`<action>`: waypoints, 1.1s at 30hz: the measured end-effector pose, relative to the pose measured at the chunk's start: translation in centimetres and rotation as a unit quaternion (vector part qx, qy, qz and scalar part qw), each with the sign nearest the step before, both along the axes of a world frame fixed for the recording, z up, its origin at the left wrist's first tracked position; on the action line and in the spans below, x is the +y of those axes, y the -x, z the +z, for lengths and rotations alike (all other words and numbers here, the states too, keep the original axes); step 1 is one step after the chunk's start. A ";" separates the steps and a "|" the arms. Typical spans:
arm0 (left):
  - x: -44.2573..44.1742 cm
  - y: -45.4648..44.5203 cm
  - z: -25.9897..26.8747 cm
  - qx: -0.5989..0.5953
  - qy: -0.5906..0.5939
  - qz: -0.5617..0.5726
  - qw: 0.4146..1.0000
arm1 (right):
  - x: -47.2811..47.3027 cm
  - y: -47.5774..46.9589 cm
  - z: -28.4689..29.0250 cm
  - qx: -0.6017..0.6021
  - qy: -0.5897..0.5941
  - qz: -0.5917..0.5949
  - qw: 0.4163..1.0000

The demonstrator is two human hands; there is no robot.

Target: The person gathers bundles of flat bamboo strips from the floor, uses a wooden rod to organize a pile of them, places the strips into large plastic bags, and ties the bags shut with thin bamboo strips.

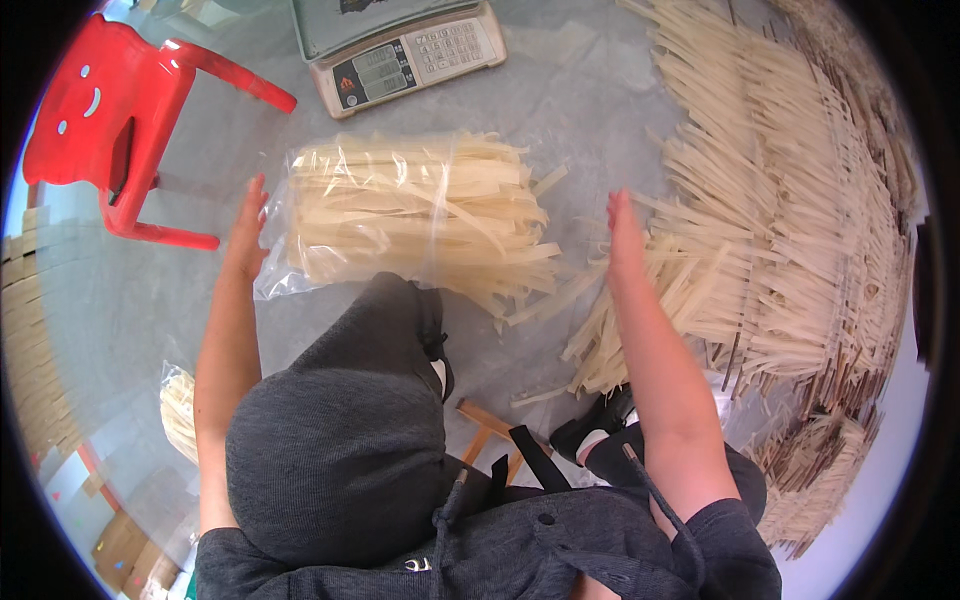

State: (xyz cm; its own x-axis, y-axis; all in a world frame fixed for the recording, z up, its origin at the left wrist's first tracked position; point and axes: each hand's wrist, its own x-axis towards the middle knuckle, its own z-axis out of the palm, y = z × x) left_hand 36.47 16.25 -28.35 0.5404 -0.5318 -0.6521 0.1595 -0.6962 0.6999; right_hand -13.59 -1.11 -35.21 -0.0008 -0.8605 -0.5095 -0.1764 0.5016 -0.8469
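On the grey floor before me lies a clear plastic bag (281, 266) around a bundle of pale yellow, flat dried strips (360, 202) that look like wide noodles. The strips' ragged right ends stick out of the bag. My left hand (251, 225) is flat, palm inward, beside the bag's left end; whether it touches the plastic I cannot tell. Over to the right, my right hand (625, 232) is also flat and palm inward, holding nothing. It is apart from the bundle, close to a large pile of similar strips (750, 202).
A digital scale (409, 64) stands beyond the bag. At the upper left is a red plastic chair (142, 112). Another bagged bundle (178, 409) lies left of my left arm. Thin brown sticks (739, 352) run through the pile. A wooden frame (480, 431) shows between my legs.
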 end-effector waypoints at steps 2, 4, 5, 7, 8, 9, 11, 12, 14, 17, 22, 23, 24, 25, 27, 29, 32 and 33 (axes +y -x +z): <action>1.3 -0.7 -1.8 0.030 0.013 -0.007 0.999 | 4.5 -3.5 1.5 -0.050 -0.090 -0.014 0.995; 1.6 -1.2 -4.1 0.062 0.031 -0.018 0.997 | 8.2 -8.9 3.1 -0.141 -0.254 -0.052 0.955; 1.1 -1.1 -5.3 0.111 0.068 -0.086 0.988 | 8.8 -10.6 1.4 -0.179 -0.183 -0.049 0.965; 1.0 -1.2 -5.6 0.157 0.103 -0.152 0.970 | 8.6 -11.8 0.8 -0.217 -0.112 -0.044 0.969; 1.7 -1.8 -5.0 0.163 0.102 -0.145 0.971 | 7.9 -12.6 2.9 -0.188 -0.142 -0.019 0.972; 1.7 -1.6 -4.3 0.172 0.104 -0.139 0.970 | 7.4 -12.8 4.3 -0.156 -0.168 0.004 0.973; 1.5 -1.9 -1.4 0.118 0.071 -0.106 0.985 | 6.2 -9.0 2.9 -0.074 -0.152 0.021 0.985; 1.6 -1.6 -0.2 0.061 0.030 -0.073 0.995 | 5.6 -7.5 2.4 0.004 -0.139 0.035 0.990; 1.5 -1.9 -1.0 0.043 0.038 -0.013 0.998 | 5.4 -8.3 1.7 -0.039 -0.123 0.003 0.992; -0.6 0.5 -1.8 -0.024 0.067 -0.093 0.993 | 5.8 -10.9 2.4 -0.087 -0.107 -0.025 0.990; -0.6 0.4 -1.8 -0.381 0.050 -0.247 0.889 | 6.4 -13.4 5.8 -0.124 -0.117 0.043 0.985; -2.5 3.7 0.3 -0.335 0.041 -0.235 0.911 | 5.6 -11.3 4.5 -0.084 -0.063 0.023 0.994; -3.8 6.8 2.5 -0.294 0.026 -0.222 0.929 | 5.3 -10.1 3.9 -0.051 -0.011 0.006 0.999; -4.4 9.9 4.1 -0.303 0.022 -0.290 0.908 | 5.2 -10.1 4.3 -0.050 -0.010 0.004 0.999; -4.2 14.3 4.8 -0.335 0.057 -0.403 0.850 | 5.0 -10.9 6.2 0.058 0.214 0.091 0.971; -4.0 15.8 2.9 -0.358 0.101 -0.450 0.812 | 5.6 -13.1 7.7 0.174 0.329 0.192 0.908; -4.1 15.8 1.0 -0.340 0.082 -0.445 0.824 | 5.8 -15.0 7.3 0.313 0.439 0.361 0.761; -3.9 14.8 0.2 -0.344 0.080 -0.444 0.823 | 6.0 -15.3 6.8 0.340 0.444 0.434 0.706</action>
State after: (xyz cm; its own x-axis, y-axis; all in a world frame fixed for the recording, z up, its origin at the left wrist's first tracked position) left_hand 21.63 12.33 -28.20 0.1032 -0.9660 -0.2371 -0.8352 -0.2136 0.5068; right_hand 1.74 4.86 -28.43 0.7392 -0.6667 0.0959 -0.6081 -0.7218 -0.3305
